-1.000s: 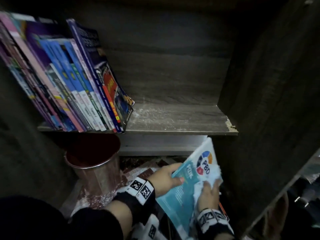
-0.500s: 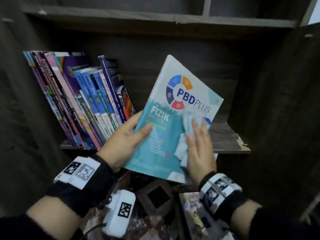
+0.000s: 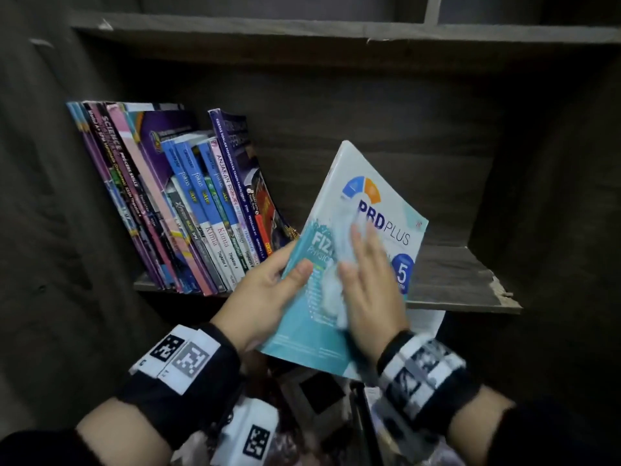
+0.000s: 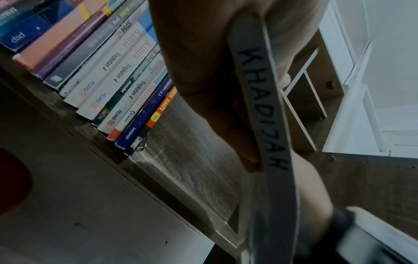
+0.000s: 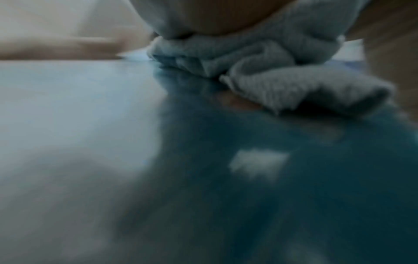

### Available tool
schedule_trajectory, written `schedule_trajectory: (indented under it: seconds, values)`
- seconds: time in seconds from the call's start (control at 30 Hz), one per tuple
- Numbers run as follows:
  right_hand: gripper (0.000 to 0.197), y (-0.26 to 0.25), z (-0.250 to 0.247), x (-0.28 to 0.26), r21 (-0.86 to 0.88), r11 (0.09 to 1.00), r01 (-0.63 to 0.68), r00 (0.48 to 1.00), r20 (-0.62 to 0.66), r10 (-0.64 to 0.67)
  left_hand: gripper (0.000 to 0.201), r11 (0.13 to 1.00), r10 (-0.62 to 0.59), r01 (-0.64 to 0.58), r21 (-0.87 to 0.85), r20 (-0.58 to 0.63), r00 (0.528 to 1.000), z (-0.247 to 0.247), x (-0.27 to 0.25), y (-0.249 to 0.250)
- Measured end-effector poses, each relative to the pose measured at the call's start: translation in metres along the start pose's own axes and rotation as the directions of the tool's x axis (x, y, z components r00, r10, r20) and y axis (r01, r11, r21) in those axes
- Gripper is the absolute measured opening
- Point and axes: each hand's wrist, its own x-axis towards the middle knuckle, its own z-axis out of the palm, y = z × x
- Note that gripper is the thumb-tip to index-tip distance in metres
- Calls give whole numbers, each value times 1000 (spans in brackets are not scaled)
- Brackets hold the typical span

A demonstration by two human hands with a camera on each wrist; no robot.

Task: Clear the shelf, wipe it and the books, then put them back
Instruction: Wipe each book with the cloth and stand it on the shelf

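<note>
A teal and white physics workbook [image 3: 379,210] is held upright in front of the dark wooden shelf [image 3: 450,280]. My left hand [image 3: 268,290] grips its left edge, thumb on the cover; the left wrist view shows that hand [image 4: 203,75] around the book's page edge [image 4: 260,100]. My right hand [image 3: 366,284] lies flat with straight fingers on a white cloth [image 3: 339,264], pressing it against the cover. Up close the crumpled cloth [image 5: 260,71] sits on the teal cover [image 5: 248,160]. Several leaning books [image 3: 188,203] fill the shelf's left part.
The right half of the shelf board is bare, with a chipped front corner [image 3: 500,290]. Another shelf board [image 3: 302,31] runs above. Dark side panels close in on both sides. More books or papers [image 3: 386,415] lie on the floor below my wrists.
The workbook came up from the floor to shelf height. My right hand has slid the cloth up the cover toward the logo, and the view has tilted upward.
</note>
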Motion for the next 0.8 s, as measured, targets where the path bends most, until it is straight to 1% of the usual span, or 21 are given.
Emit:
schedule_trajectory:
  seconds: [0.03,0.07,0.1,0.13,0.17,0.2,0.23,0.3,0.33,0.37,0.4,0.43,0.47,0.5,0.53,0.6,0.63,0.67,0.7,0.77,0.8]
  values:
    - [53,13,-6,14,27,994,-107,991,-76,109,43,1000,10,-10,22,17,1000,0,-1,2]
    - [53,24,-14,27,77,970,-232,959,-146,241,42,999,28,-29,38,26,999,2,-2,3]
    - [52,35,-19,34,125,932,-341,913,-191,360,41,998,48,-49,40,27,998,3,-3,4]
    - [52,41,-21,36,160,893,-420,871,-207,446,40,998,63,-64,28,19,998,5,-4,3]
    - [53,41,-19,33,176,868,-464,848,-194,493,40,998,70,-70,5,5,998,6,-3,2]
    - [55,36,-14,25,181,865,-467,853,-164,495,39,997,76,-76,-21,-15,997,7,-2,0]
    - [58,25,-5,14,176,886,-429,884,-122,452,38,996,79,-81,-41,-33,996,8,-1,-2]
    - [57,-2,12,-11,128,959,-254,966,-20,259,37,996,80,-81,-24,-48,996,10,1,-7]
    - [55,-12,16,-18,100,984,-146,989,15,145,37,997,78,-78,-4,-45,996,13,1,-9]
    - [54,-18,16,-19,76,996,-55,998,27,53,38,997,74,-73,11,-37,997,15,-1,-10]
    - [53,-18,11,-13,60,998,-5,1000,16,4,39,997,67,-67,26,-17,998,19,-3,-11]
    - [53,-14,5,-3,49,999,11,1000,-20,-10,42,997,59,-59,51,2,998,21,-5,-13]
    - [53,-5,-3,9,56,998,-5,996,-87,10,43,996,50,-51,78,22,999,24,-7,-13]
    - [54,5,-11,21,94,994,-49,984,-169,64,42,994,48,-51,94,36,998,25,-9,-12]
    - [55,18,-19,31,152,981,-121,959,-237,156,40,994,54,-59,96,46,997,26,-11,-9]
    - [53,43,-28,42,220,916,-334,880,-276,387,36,991,80,-86,103,57,995,26,-14,-2]
    - [55,50,-29,42,209,876,-435,839,-258,479,36,989,99,-103,105,48,994,26,-15,1]
    - [59,54,-27,40,202,840,-504,810,-227,541,36,988,123,-124,93,24,992,25,-15,3]
    - [61,52,-22,36,224,810,-542,791,-190,582,37,988,143,-142,67,-15,990,25,-15,4]
    - [66,32,-5,22,349,737,-579,769,-64,636,41,985,171,-168,33,-96,981,24,-14,6]
    - [72,21,6,14,407,700,-587,773,26,633,45,983,185,-181,40,-128,974,24,-13,7]
